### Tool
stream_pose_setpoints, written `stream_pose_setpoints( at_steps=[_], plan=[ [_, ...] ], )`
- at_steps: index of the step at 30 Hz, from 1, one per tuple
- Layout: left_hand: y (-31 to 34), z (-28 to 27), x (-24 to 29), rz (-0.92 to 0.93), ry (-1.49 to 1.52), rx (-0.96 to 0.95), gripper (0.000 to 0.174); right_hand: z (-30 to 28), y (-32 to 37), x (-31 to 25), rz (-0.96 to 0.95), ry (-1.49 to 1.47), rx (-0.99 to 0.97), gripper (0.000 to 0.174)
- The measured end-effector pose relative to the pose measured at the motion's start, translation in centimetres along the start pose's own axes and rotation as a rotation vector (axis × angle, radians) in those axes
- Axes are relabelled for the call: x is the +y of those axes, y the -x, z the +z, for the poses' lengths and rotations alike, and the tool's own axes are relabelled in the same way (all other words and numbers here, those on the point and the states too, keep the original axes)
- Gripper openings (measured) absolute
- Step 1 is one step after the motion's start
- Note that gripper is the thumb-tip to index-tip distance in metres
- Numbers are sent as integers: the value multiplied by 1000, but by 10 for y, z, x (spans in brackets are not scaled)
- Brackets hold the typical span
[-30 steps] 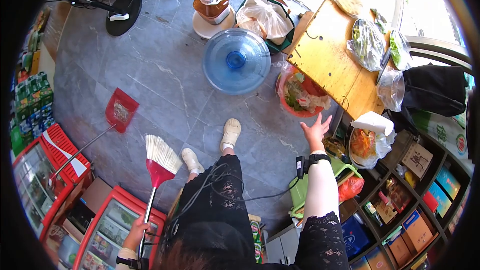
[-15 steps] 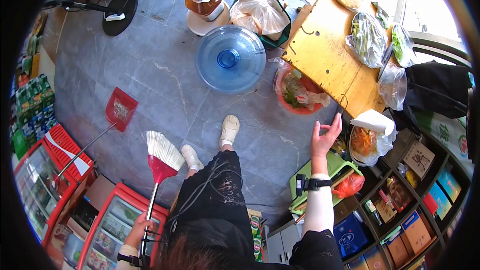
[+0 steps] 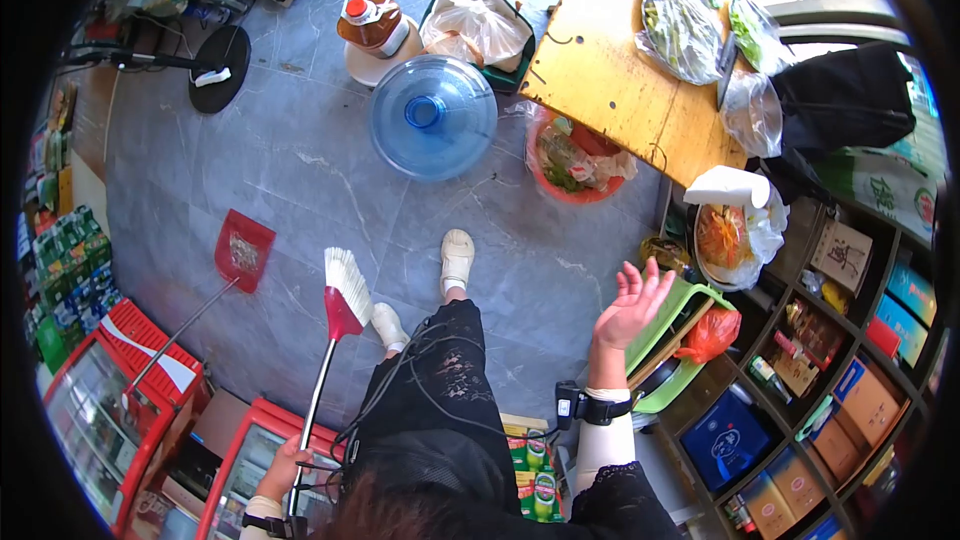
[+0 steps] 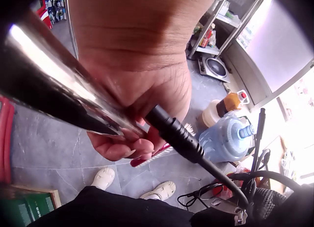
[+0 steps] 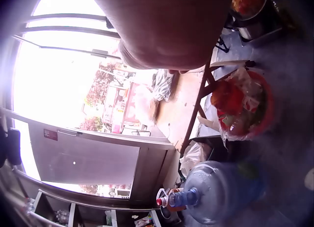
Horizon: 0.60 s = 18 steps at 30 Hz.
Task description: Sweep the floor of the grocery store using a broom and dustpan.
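Observation:
My left hand (image 3: 284, 468) grips the shiny metal handle of a broom (image 3: 345, 308), low at the left in the head view. The broom has a red head and white bristles pointing away from me, beside my left shoe. In the left wrist view, the fingers (image 4: 115, 147) curl round the metal handle. My right hand (image 3: 632, 310) is raised with nothing in it, fingers spread and loosely bent, overlapping the edge of a green bin (image 3: 690, 380) in the head view. A red dustpan (image 3: 243, 250) with sweepings in it lies on the floor left of the broom.
A large blue water bottle (image 3: 433, 140) stands ahead, near an oil jug (image 3: 370, 25). A waste basket (image 3: 575, 190) sits by the wooden table (image 3: 630, 65). Shelves (image 3: 800, 380) line the right, red-framed coolers (image 3: 240, 460) the left. A cable (image 3: 400, 360) hangs over my leg.
The head view has shifted. My right hand has drawn back from near the table toward the green bin, its fingers spreading again. The broom head has swung right, away from the dustpan.

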<state>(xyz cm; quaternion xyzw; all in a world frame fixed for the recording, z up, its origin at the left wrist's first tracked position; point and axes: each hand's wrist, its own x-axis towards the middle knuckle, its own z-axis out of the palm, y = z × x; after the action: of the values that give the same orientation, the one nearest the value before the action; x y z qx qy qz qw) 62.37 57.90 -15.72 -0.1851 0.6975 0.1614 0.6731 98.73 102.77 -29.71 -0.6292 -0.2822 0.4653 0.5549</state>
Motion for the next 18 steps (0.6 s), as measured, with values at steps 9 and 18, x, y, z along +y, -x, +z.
stream_pose_setpoints(
  at_steps=[9, 18],
  plan=[
    [17, -74, -51, -134, 27, -291, 39, -22, 250, -10, 495, 68, -518, 61],
    [54, -161, -123, 29, -415, -262, 9, -46, 482, -101, 258, 291, -1137, 54]
  ],
)
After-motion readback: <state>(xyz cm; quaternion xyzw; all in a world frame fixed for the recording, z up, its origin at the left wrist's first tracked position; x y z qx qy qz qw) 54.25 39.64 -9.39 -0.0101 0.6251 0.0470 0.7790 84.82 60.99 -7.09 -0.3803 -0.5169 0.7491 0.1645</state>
